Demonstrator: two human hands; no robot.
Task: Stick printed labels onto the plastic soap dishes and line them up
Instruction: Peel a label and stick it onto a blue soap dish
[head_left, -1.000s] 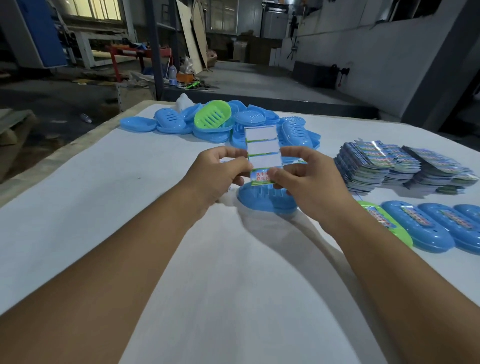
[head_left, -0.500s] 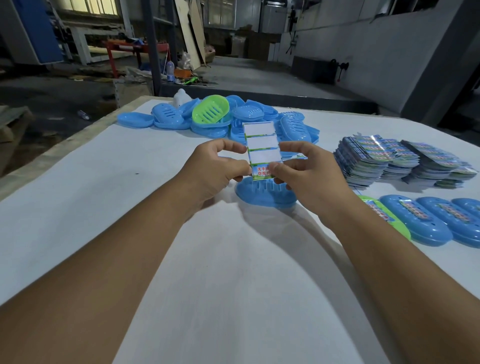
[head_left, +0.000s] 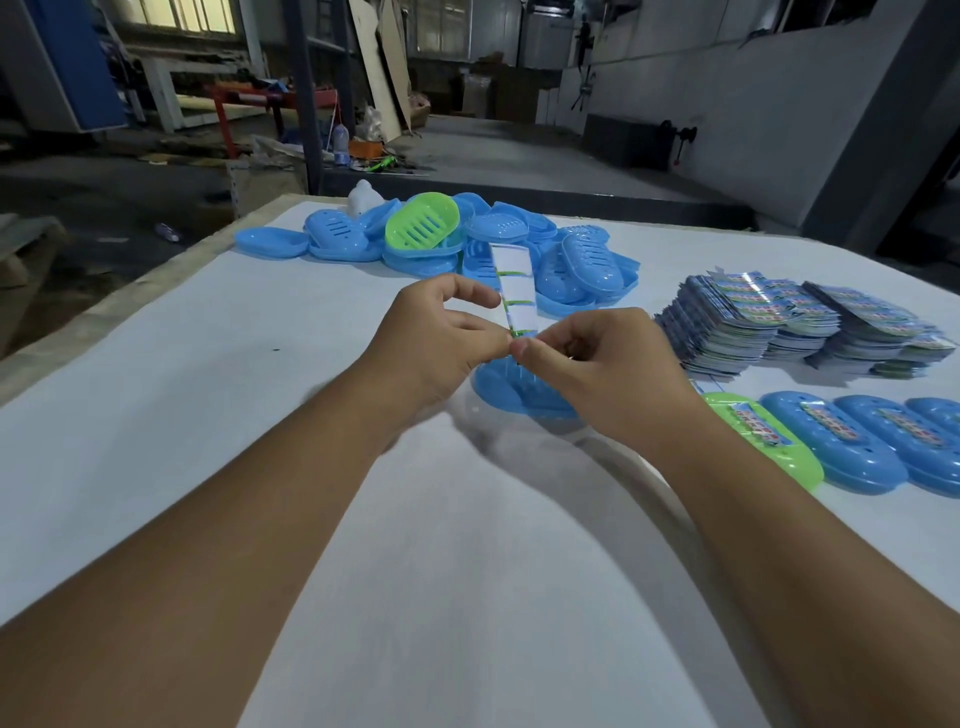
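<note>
Leftmost, the unlabelled soap dishes (head_left: 431, 239) are heaped at the far table edge, probably as stock. Centrally, a label strip (head_left: 515, 288) is held upright, its lower end pinched between the left hand (head_left: 441, 338) and right hand (head_left: 597, 364), apparently for peeling, just above a blue dish (head_left: 498, 387). Rightward, labelled dishes (head_left: 831, 441) are lined up.

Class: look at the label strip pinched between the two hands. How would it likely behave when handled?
The label strip looks thin and light, probably floppy: the left hand and right hand pinch only its lower end. It stands up with a slight lean, so it seems to have some stiffness.
</note>
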